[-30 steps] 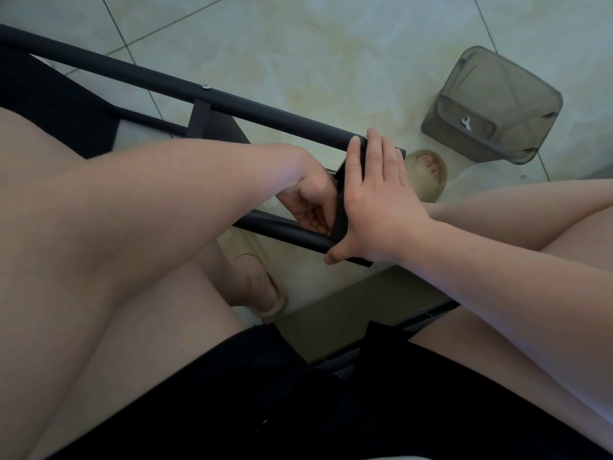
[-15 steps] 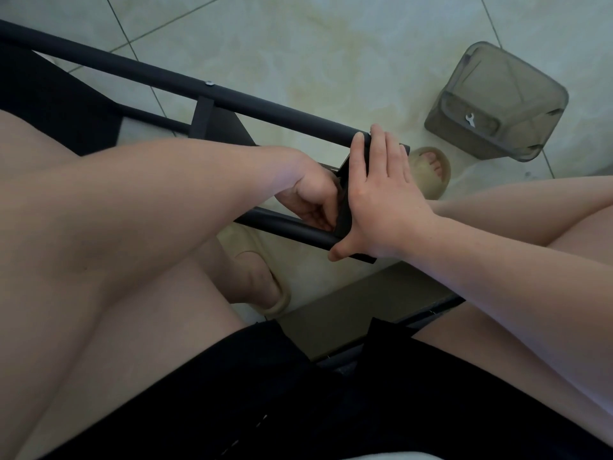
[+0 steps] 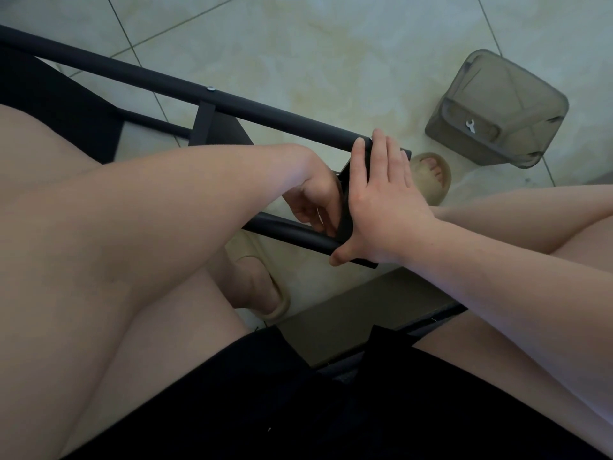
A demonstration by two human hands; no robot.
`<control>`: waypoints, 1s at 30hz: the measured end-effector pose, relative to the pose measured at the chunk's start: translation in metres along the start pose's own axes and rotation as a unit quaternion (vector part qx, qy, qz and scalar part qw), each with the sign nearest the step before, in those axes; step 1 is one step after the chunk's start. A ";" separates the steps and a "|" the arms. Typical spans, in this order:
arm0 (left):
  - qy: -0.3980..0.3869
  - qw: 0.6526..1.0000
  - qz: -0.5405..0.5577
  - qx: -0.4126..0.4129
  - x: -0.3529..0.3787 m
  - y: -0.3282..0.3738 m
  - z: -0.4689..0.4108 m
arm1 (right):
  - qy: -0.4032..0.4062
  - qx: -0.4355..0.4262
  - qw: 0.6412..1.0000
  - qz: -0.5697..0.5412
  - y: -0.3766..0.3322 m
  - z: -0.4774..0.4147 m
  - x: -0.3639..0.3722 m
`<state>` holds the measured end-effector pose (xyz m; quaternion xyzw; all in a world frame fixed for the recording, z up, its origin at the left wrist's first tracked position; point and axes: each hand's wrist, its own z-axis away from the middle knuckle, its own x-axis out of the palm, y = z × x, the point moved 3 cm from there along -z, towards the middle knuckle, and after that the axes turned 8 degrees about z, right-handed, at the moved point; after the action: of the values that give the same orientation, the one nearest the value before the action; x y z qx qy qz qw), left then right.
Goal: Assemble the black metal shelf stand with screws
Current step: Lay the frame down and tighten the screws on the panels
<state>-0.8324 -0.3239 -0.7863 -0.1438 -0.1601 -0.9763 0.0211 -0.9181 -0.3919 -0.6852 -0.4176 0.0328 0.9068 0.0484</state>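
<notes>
Tubes of the black metal shelf stand (image 3: 265, 111) are seen slanting above the tiled floor (image 3: 331, 44), between the seated person's knees. Their left ends are cut off by the frame edge or covered by a thigh. A black end piece (image 3: 345, 197) across the two tube ends is pressed by the right hand (image 3: 384, 200), whose fingers are laid flat and straight. The left hand (image 3: 315, 200) is curled behind that piece with its fingertips hidden, and whether anything is pinched in it cannot be told. One screw head (image 3: 210, 89) is visible on the upper tube. A grey plastic box (image 3: 497, 107) is set near the floor's upper right corner, and a small wrench (image 3: 470, 126) is made out at its wall.
</notes>
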 end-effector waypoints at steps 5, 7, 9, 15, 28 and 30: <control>-0.014 1.000 0.001 -0.004 0.000 0.005 -0.001 | -0.004 -0.001 1.000 -0.004 -0.001 0.000 -0.001; -0.023 0.999 0.023 -0.002 0.001 0.005 -0.002 | -0.004 -0.001 1.000 -0.006 -0.001 0.000 -0.001; -0.031 0.999 0.042 -0.004 0.001 0.004 -0.002 | -0.004 -0.001 1.000 -0.009 -0.001 0.000 -0.001; -0.034 0.998 0.042 -0.021 0.000 0.001 -0.001 | -0.001 -0.002 1.000 -0.009 0.000 0.000 0.000; -0.024 0.997 0.079 0.010 0.004 0.001 -0.001 | 0.002 -0.005 1.000 -0.013 0.000 0.000 0.000; -0.020 0.996 0.085 0.019 0.006 0.001 -0.001 | 0.002 -0.005 1.000 -0.015 0.000 0.000 0.000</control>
<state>-0.8379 -0.3248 -0.7853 -0.1757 -0.1658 -0.9649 0.1031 -0.9185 -0.3916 -0.6850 -0.4202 0.0219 0.9052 0.0600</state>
